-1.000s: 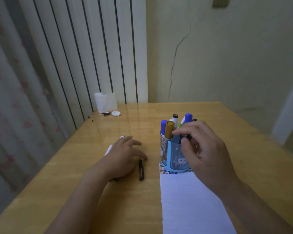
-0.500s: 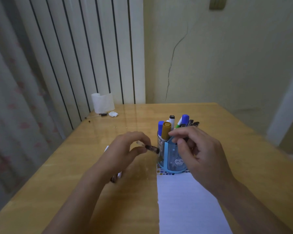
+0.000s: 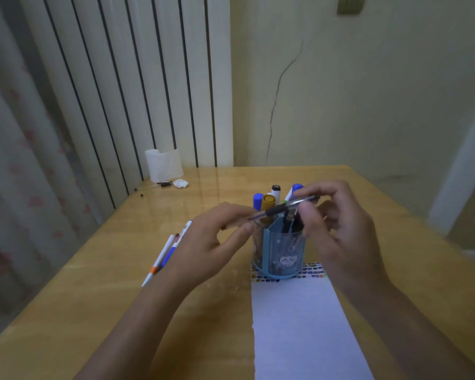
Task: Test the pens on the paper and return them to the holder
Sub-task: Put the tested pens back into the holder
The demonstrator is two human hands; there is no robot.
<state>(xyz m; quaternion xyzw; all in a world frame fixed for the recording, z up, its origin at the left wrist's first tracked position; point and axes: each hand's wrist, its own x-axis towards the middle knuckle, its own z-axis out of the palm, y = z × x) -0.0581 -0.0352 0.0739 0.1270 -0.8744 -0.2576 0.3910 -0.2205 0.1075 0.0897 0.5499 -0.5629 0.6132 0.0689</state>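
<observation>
I hold a clear pen (image 3: 283, 209) with a dark grip between my two hands, just above the mouth of the holder (image 3: 281, 250) at the middle of the frame. My right hand (image 3: 337, 229) pinches the pen's upper end with curled fingers and thumb, right of the holder. My left hand (image 3: 211, 242) meets the pen's lower end at its fingertips, left of the holder; the end is partly hidden there, so I cannot tell whether those fingers pinch it or merely touch it. The pen lies slanted, its right end higher than its left.

The holder is blue and see-through, with a small cartoon face on its front, and stands on the far end of the paper (image 3: 302, 325). In it stand a blue-capped pen (image 3: 257, 201), an ochre-capped marker (image 3: 268, 203), a white pen with a dark top (image 3: 276, 191) and another blue cap (image 3: 296, 187). The paper runs from the holder down to the bottom edge of the frame, with a row of small coloured marks (image 3: 311, 271) across its far end.

On the table (image 3: 93, 311), left of my left hand, lie two more pens side by side: a white one with an orange band (image 3: 159, 259) and a white and blue one (image 3: 176, 244). At the table's far left corner stands a curled white sheet (image 3: 163, 164), with a small white wad (image 3: 181, 183) beside it.
</observation>
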